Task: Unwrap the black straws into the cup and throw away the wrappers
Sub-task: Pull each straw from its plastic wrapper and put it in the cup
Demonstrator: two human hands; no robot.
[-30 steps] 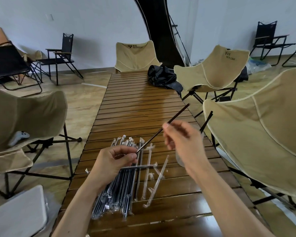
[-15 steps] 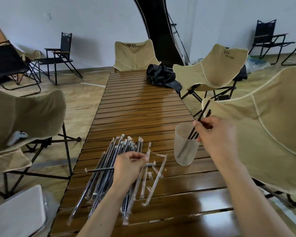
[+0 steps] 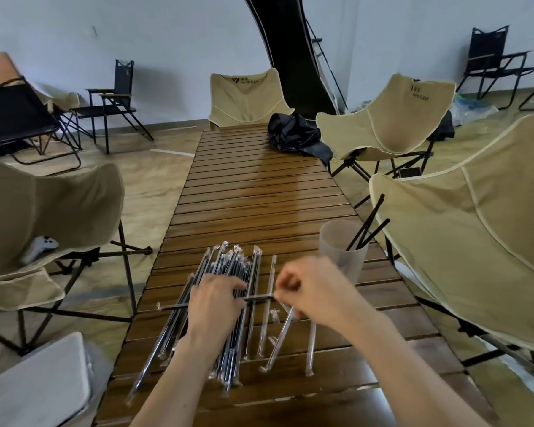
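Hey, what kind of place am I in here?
Probably an indoor showroom or test room for camping furniture: a slatted roll-up table, tan folding camp chairs around it, more black folding chairs by plain white walls.

- Bare slats on table (image 3: pixel 259 195) beyond straw pile (image 3: pixel 228 266): open passage.
- Cup (image 3: pixel 341 251) at right edge, straws (image 3: pixel 367 224) leaning out rightward, blocking approach there.
- Tan chair (image 3: pixel 475 241) close beside right edge.
- Black bag (image 3: pixel 293 134) at far end.
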